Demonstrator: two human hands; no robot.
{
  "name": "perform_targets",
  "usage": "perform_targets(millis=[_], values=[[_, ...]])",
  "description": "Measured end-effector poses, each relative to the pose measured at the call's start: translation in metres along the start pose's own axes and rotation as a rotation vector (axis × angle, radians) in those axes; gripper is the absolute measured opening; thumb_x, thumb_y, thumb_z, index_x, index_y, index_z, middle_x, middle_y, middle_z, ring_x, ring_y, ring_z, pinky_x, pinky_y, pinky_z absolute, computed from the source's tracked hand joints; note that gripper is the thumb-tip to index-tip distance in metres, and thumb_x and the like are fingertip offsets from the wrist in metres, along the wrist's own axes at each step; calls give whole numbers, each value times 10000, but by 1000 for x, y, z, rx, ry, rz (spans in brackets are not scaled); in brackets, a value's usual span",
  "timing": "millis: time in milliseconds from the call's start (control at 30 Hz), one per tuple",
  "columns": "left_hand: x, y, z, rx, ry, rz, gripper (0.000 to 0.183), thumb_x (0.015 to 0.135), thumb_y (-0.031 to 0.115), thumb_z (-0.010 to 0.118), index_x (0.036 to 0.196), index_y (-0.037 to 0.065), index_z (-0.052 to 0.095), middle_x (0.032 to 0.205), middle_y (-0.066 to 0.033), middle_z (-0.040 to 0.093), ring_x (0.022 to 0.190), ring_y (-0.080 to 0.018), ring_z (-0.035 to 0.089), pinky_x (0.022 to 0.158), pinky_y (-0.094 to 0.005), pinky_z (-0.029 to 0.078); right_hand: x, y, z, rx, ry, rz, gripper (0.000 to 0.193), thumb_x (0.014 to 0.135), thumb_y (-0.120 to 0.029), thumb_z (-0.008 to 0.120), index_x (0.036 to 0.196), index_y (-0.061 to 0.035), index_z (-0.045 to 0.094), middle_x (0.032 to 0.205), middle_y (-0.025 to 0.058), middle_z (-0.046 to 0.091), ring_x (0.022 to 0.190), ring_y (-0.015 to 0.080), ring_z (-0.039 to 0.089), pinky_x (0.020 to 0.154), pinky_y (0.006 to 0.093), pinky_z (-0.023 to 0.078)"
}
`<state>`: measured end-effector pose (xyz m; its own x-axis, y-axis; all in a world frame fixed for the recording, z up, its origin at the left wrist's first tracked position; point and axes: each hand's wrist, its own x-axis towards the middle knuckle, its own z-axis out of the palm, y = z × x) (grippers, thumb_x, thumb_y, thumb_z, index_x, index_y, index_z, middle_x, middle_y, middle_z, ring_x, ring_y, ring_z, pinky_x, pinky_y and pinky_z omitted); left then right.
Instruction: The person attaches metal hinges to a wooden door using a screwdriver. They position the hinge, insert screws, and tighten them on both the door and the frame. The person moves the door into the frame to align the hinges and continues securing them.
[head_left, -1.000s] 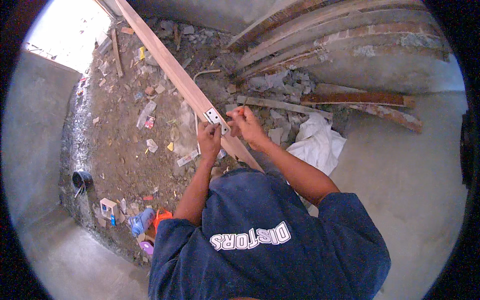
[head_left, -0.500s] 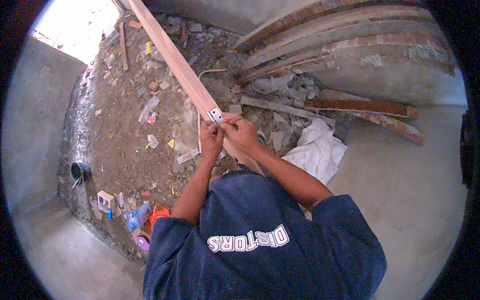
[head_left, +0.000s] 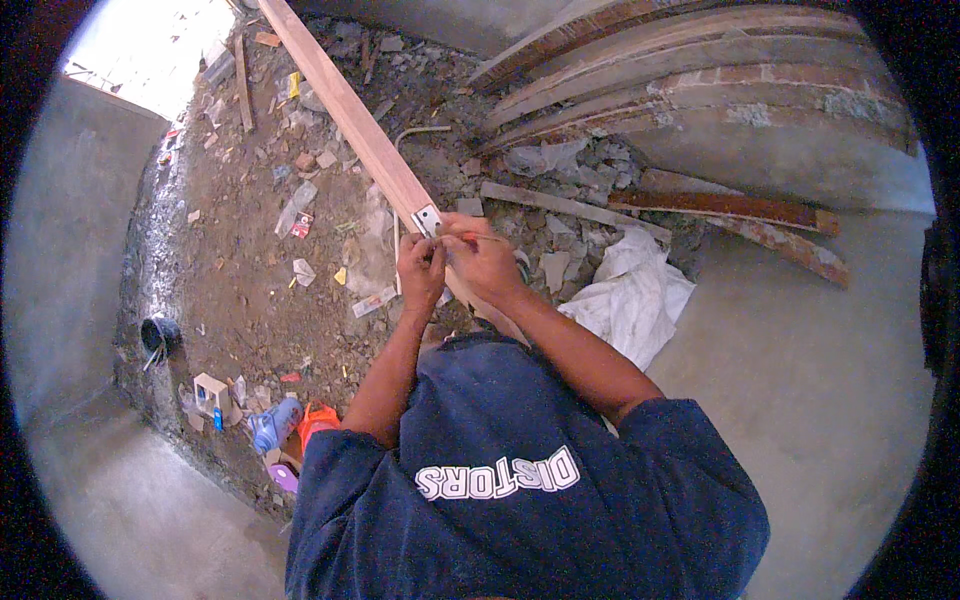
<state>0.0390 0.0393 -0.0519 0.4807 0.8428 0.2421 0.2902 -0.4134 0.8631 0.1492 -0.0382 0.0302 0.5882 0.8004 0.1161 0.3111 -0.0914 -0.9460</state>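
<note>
From where I stand, the person in the dark shirt [head_left: 530, 440] is bent over a long beam [head_left: 350, 115] that slants from the upper left of the frame down to the centre, its near end lost against the shirt. The work sits mid-frame: a small pale metal plate [head_left: 427, 219] lies on the beam, just above the hands. The left hand [head_left: 420, 272] has its fingers bunched together at the plate's lower left; whether they grip the plate, the beam's edge or something tiny, I can't tell. The right hand [head_left: 484, 268] is curled in from the other side, closed around a slim tool [head_left: 470, 238] with an orange part, its fingertips close to the left hand's. What is done, as far as I can judge, is the placing: the plate looks lined up along the beam. What is left is harder to say. The dark holes in its uncovered part look unfilled, with no screw head that I can make out, so I take the fixing there as not yet done; the plate's lower part is hidden by the fingers, and anything finished there is out of my sight. Rubble spreads across the ground on the left of the frame, and a white sack [head_left: 635, 295] lies right of centre.
</note>
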Motion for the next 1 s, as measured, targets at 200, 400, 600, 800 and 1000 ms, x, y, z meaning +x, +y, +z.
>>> perform_targets(millis=[200, 400, 600, 800, 1000], values=[[-2, -4, -1, 36, -4, 13, 91, 843, 46, 740, 910, 3, 698, 937, -130, 582, 777, -250, 610, 673, -351, 508, 5, -12, -1, 139, 61, -122, 277, 941, -69, 685, 1192, -40, 572, 1143, 123, 718, 962, 182, 715, 847, 328, 568], [0, 2, -4, 90, -54, -68, 80, 841, 43, 737, 904, 9, 700, 947, -127, 586, 773, -251, 619, 669, -356, 513, 4, -4, 5, 4, -23, 17, 220, 938, -71, 688, 1122, -45, 569, 1149, 114, 723, 920, 174, 712, 825, 331, 573], [-3, -1, -2, 82, 13, 1, 88, 835, 27, 741, 912, 14, 701, 939, -120, 589, 734, -246, 618, 643, -358, 518, 4, 6, 1, -100, -118, 128, 215, 942, -44, 670, 1132, -45, 570, 1168, 139, 714, 941, 179, 714, 821, 343, 574], [0, 4, 0, 31, 17, -19, 60, 843, 35, 725, 884, 8, 690, 914, -123, 584, 741, -247, 613, 661, -360, 518, 4, 16, 5, -129, -100, 79, 185, 959, -85, 660, 1131, -52, 599, 1090, 139, 724, 927, 210, 720, 809, 368, 569], [-4, -4, 3, 28, 21, -39, 89, 815, 32, 728, 896, 8, 701, 899, -121, 591, 743, -263, 606, 664, -376, 508, 3, 8, 1, -105, -76, 78, 168, 973, -119, 653, 1126, -62, 614, 1026, 118, 724, 899, 178, 713, 799, 357, 569]])
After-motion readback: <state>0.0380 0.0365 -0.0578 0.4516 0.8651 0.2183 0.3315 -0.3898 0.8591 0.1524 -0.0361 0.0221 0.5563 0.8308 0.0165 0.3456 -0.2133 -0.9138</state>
